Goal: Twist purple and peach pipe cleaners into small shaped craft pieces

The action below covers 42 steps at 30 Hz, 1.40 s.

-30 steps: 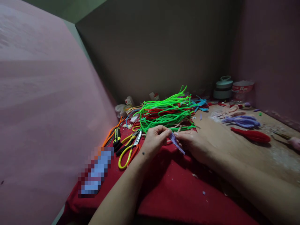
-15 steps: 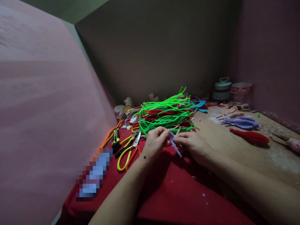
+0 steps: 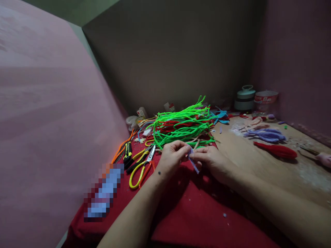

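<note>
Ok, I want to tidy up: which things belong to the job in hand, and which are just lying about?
Job in hand:
thin purple fuzzy strip, pinched by left hand and right hand

Lying about, unheld, perhaps supplies:
bright green fuzzy stems
metal scissors with yellow and orange handles
slim black-and-yellow tool
long red fuzzy piece

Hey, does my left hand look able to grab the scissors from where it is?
Probably yes: the scissors lie just beside your left hand, with nothing visible blocking the way. It is pinching a purple strip, though, so it would likely have to let go first.
</note>
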Each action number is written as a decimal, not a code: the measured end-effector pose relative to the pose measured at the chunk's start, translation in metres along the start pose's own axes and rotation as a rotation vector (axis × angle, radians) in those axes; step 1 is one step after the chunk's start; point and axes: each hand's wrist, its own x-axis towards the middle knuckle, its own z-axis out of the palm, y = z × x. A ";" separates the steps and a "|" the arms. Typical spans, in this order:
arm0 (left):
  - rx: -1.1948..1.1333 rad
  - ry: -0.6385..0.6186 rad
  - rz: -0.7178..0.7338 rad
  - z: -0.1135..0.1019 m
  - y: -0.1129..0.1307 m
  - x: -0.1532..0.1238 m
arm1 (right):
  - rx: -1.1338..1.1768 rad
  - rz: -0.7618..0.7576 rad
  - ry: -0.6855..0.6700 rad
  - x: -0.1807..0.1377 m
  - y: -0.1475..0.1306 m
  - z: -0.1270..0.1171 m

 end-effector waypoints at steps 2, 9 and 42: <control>0.024 0.009 0.005 0.000 -0.001 0.000 | -0.050 0.001 0.010 0.001 0.000 0.000; 0.071 0.005 0.008 -0.001 -0.006 0.002 | -0.145 0.022 0.023 0.001 -0.002 0.002; -0.043 -0.235 -0.205 -0.006 -0.009 0.003 | 0.101 -0.184 0.150 0.013 0.000 -0.013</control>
